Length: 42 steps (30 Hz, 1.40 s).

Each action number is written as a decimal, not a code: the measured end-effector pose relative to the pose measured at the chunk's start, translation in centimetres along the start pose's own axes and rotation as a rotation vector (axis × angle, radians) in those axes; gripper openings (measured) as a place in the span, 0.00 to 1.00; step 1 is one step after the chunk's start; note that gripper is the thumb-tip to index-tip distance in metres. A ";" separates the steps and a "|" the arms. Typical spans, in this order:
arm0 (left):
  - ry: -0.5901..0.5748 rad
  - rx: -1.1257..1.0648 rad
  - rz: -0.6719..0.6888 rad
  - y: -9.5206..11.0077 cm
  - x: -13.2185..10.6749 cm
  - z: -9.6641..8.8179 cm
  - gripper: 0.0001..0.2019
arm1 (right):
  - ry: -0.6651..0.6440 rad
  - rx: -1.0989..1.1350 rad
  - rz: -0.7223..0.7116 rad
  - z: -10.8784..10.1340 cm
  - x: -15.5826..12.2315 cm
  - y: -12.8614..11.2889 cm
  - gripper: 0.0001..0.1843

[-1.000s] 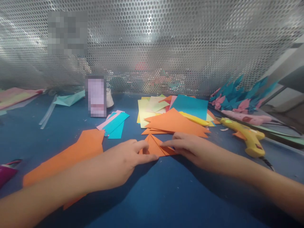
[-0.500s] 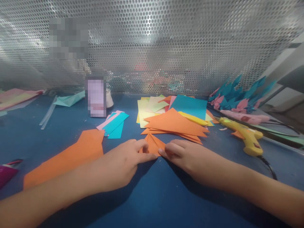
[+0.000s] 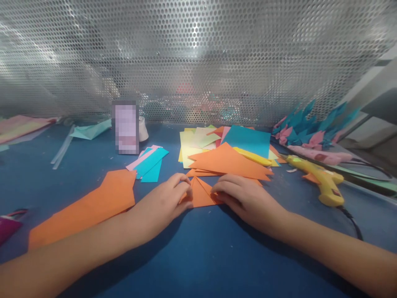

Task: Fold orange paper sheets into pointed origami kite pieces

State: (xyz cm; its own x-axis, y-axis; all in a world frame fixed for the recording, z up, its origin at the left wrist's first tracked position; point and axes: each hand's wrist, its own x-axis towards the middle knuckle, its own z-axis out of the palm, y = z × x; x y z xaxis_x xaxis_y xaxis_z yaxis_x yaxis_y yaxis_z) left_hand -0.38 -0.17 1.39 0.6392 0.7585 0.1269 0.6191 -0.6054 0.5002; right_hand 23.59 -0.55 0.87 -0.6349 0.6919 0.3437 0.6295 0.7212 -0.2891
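A folded piece of orange paper (image 3: pixel 200 194) lies on the blue table, with creases fanning down from its pointed top. My left hand (image 3: pixel 170 196) grips its left edge, thumb and fingers curled together there. At the opposite edge, my right hand (image 3: pixel 243 198) pinches the paper with bent fingers. Parts of both side edges are hidden under my fingers. Just behind it sit several orange folded sheets (image 3: pixel 228 161) in a loose stack. Beside my left forearm is a larger stack of orange paper (image 3: pixel 89 205).
Blue and pink paper strips (image 3: pixel 151 163) lie left of centre, near a blurred phone (image 3: pixel 127 128). Coloured sheets (image 3: pixel 248 138) and a yellow cutter (image 3: pixel 252 156) are behind the orange stack. To the right are a yellow glue gun (image 3: pixel 325 182) and blue-pink paper shapes (image 3: pixel 313 128).
My hands have moved apart, from the paper's lower middle out to its two sides. More of its creased front and bottom edge now shows.
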 end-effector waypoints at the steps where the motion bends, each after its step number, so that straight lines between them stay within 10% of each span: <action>1: 0.001 -0.002 0.014 -0.1 0.0 0.1 0.02 | 0.001 0.020 -0.008 0.0 0.0 0.1 0.11; 15: 0.028 -0.105 0.042 -0.9 0.1 0.4 0.11 | -0.017 0.209 0.004 0.1 0.0 0.4 0.13; 29: 0.097 -0.149 0.143 -1.1 0.2 0.6 0.16 | 0.007 0.624 0.432 1.0 1.9 0.7 0.17; 42: 0.123 -0.082 0.186 -1.0 0.2 0.6 0.07 | 0.135 0.085 -0.091 1.4 1.6 0.6 0.08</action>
State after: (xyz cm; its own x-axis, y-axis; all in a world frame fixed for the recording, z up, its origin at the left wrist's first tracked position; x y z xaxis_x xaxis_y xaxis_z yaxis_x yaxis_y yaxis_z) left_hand -0.58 0.49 0.42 0.6750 0.6627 0.3243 0.4540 -0.7196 0.5255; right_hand 22.35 1.07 0.02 -0.6179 0.6172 0.4871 0.5285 0.7847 -0.3240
